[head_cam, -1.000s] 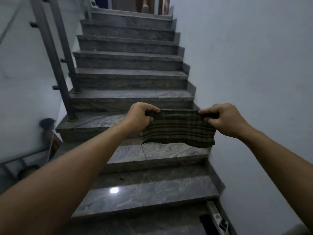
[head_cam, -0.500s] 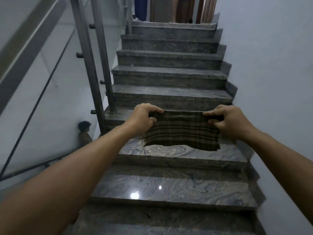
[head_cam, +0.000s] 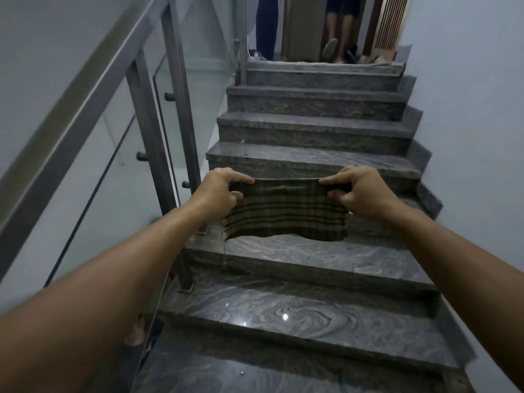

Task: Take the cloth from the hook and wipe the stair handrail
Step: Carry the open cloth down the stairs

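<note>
A dark plaid cloth (head_cam: 283, 214) with tan stripes hangs stretched between both hands, in front of me over the stairs. My left hand (head_cam: 221, 191) grips its upper left corner and my right hand (head_cam: 360, 194) grips its upper right corner. The metal stair handrail (head_cam: 76, 109) slopes up along the left side, well left of the cloth and untouched by either hand. No hook is in view.
Marble steps (head_cam: 312, 304) climb ahead to a landing where two people's legs (head_cam: 337, 26) stand. Metal posts (head_cam: 147, 137) and a glass panel (head_cam: 195, 80) line the left side. A plain wall (head_cam: 467, 123) closes the right side.
The view has swung left and up, bringing the handrail into sight on the left. Both hands still hold the cloth stretched between them, slightly closer together.
</note>
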